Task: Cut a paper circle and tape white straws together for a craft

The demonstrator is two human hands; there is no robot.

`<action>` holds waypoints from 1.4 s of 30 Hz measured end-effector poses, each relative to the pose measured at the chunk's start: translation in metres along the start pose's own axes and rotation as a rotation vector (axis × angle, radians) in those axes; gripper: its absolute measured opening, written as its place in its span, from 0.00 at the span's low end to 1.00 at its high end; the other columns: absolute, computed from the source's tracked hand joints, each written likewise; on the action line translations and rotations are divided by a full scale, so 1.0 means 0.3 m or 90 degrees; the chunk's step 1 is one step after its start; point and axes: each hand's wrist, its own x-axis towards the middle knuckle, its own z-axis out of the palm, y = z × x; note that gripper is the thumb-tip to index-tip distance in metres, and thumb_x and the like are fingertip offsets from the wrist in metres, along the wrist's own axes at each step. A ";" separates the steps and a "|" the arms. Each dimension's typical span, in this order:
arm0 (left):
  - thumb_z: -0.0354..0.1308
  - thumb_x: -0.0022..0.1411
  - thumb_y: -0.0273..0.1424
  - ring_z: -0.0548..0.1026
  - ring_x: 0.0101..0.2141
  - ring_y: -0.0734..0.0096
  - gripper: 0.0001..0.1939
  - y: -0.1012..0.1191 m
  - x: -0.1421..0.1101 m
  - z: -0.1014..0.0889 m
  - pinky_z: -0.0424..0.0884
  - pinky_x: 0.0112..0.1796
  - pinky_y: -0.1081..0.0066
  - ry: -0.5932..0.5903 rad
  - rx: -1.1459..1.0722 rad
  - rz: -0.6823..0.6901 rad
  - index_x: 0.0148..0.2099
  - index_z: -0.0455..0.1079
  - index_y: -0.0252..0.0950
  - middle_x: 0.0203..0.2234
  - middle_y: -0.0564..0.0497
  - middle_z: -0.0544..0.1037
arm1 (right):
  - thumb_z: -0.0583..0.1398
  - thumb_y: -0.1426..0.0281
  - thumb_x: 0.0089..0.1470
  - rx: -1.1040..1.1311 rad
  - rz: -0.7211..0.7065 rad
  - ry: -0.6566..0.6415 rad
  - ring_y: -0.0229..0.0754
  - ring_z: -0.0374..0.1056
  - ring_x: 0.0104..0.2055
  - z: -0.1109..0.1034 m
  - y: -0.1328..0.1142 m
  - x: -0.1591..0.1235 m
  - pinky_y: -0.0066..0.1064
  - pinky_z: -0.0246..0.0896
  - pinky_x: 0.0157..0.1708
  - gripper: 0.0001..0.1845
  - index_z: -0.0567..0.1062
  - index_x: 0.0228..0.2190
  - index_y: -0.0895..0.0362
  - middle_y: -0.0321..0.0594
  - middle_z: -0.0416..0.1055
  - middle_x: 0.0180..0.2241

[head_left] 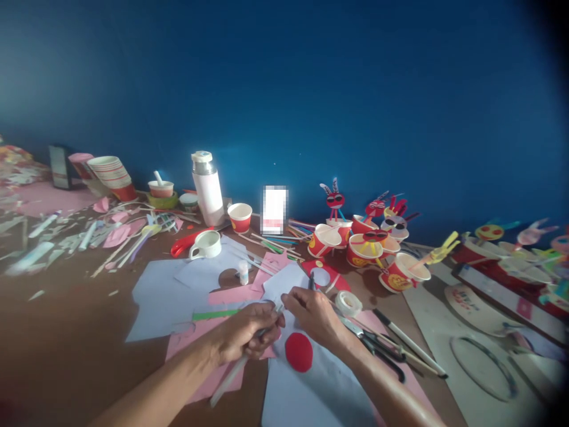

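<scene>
My left hand (255,333) is closed around a thin, pale straw-like strip (227,382), whose long end slants down toward the lower left. Close beside it, my right hand (316,311) is closed too, fingertips pinched near the strip's upper end. A dark pen-like stick (312,280) rises from behind the right hand's fingers and appears held in them. Below the hands a red paper circle (299,351) lies on a white sheet (288,397). Pink paper (200,350) is spread under the left forearm. What exactly the fingertips pinch is hidden.
Scissors (377,347) and a tape roll (349,303) lie right of the hands. Decorated paper cups (364,251) stand at back right. Behind are a white flask (208,193), a mug (206,244) and a small glue bottle (243,273). Paper scraps (31,258) litter the left.
</scene>
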 end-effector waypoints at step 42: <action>0.57 0.53 0.38 0.45 0.13 0.85 0.13 -0.001 0.017 0.012 0.42 0.14 0.81 0.111 -0.021 0.023 0.26 0.58 0.36 0.12 0.61 0.57 | 0.47 0.56 0.61 0.086 -0.079 -0.072 0.49 0.61 0.55 0.044 -0.025 -0.034 0.39 0.55 0.54 0.28 0.67 0.53 0.62 0.51 0.67 0.52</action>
